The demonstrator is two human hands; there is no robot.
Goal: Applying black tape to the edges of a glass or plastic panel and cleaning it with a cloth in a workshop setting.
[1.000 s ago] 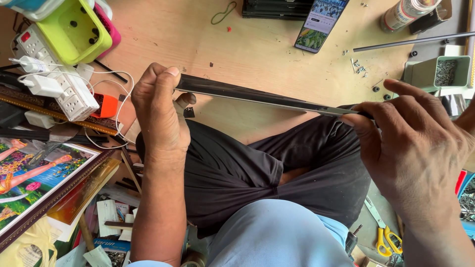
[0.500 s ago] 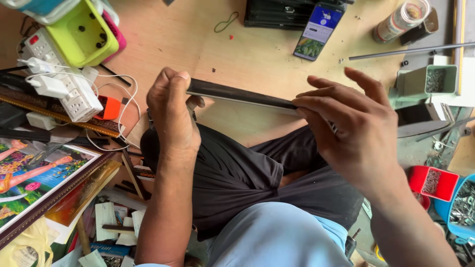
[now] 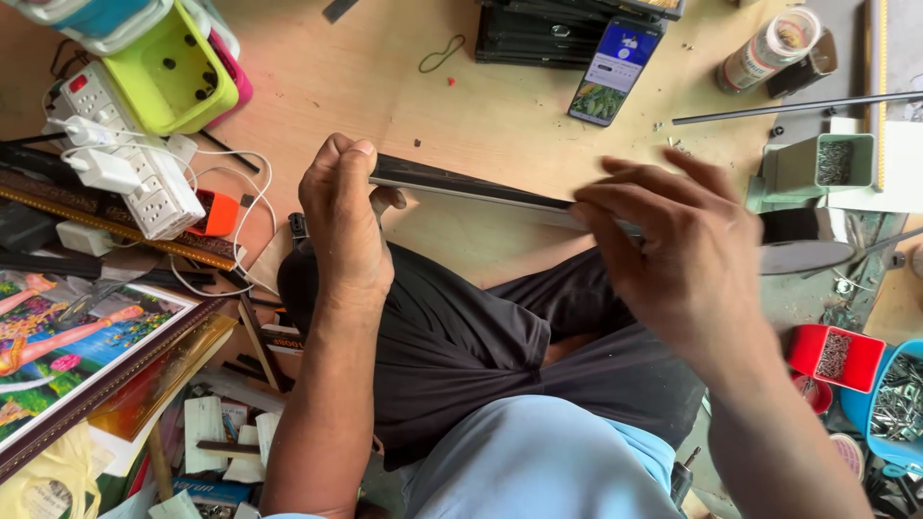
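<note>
Left hand clenched in a fist around one end of a long dark strip (looks like a length of frame moulding), thumb up on top. Right hand pinching the same strip further along, fingers curled over the upper edge and thumb underneath, so both hands gripping it. Strip held roughly level, slightly tilted down toward the right, just above the lap in dark trousers and in front of the wooden tabletop.

Around it: white power strip with plugs and cables off to the left, beside a lime green plastic container. Framed colourful picture leaning at lower left. Smartphone with lit screen lying on the table, well apart from the hands. Green box of small nails on the right, thin metal rod just above it. Red tray of staples near the right wrist, blue tub beside that.
</note>
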